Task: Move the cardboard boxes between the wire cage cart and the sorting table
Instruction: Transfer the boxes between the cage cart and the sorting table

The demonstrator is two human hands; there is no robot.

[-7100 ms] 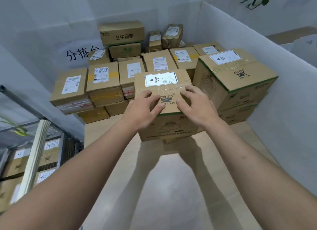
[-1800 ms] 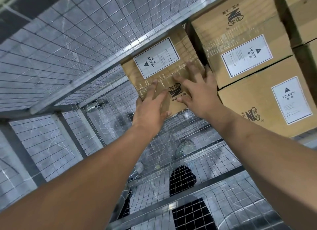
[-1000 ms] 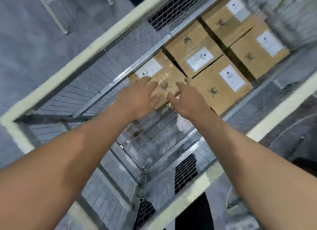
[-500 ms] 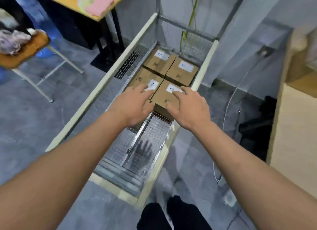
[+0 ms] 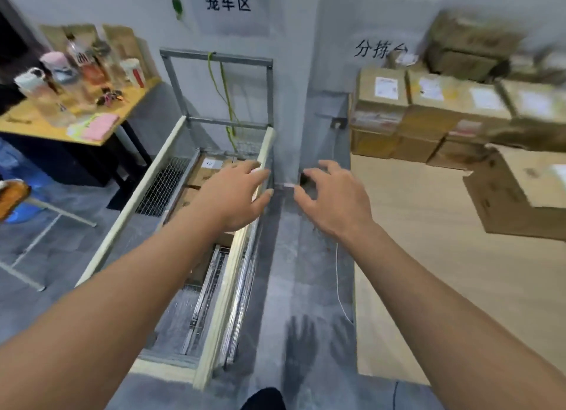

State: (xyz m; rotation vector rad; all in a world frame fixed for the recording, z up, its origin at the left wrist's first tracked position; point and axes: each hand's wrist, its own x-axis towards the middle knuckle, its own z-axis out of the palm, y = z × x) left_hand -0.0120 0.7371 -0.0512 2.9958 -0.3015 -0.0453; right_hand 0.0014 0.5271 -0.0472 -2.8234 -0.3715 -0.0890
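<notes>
Head view looks down past two bare forearms stretched forward. The left hand (image 5: 235,195) hovers over the right rail of the wire cage cart (image 5: 134,195), palm down, fingers loosely spread and holding nothing. The right hand (image 5: 333,201) hangs beside it over the grey floor (image 5: 291,256), fingers relaxed and slightly bent, also empty. The two hands are near each other but apart, and neither touches a box.

Cardboard boxes (image 5: 202,175) lie low inside the cart at its far end, partly hidden behind the left hand; one shows a white label on top. The cart has cream-padded side rails and a metal frame standing up at its far end. To the right, across the strip of floor, stands the sorting table (image 5: 413,226) with a pale wooden top. A stack of boxes (image 5: 379,109) is piled along its far side against the wall, and a larger box (image 5: 514,201) sits nearer at the right edge, blurred.

Shadows of both hands (image 5: 298,345) fall on the floor. At the left, a yellow side table (image 5: 18,123) carries bottles and cups (image 5: 61,82).
</notes>
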